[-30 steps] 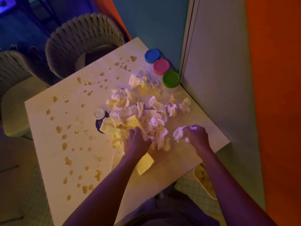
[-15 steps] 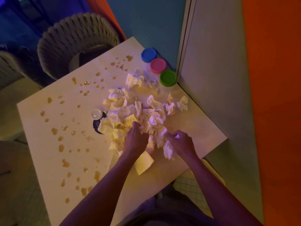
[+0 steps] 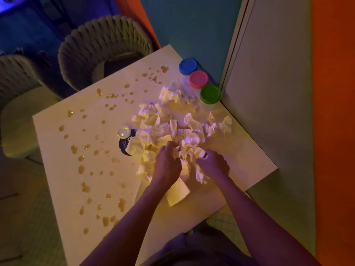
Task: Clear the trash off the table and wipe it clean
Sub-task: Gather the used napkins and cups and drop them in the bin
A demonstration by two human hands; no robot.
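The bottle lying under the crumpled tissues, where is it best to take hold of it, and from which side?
Probably by the neck just below the clear cap, coming from the left with the left hand. The bottle lies on its side, cap pointing to the far left; only the cap and part of the dark label show, while the tissue pile covers the rest.

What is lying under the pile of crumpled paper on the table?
A dark bottle with a clear cap sticks out from under the crumpled paper at its left edge. The rest of the bottle is covered.
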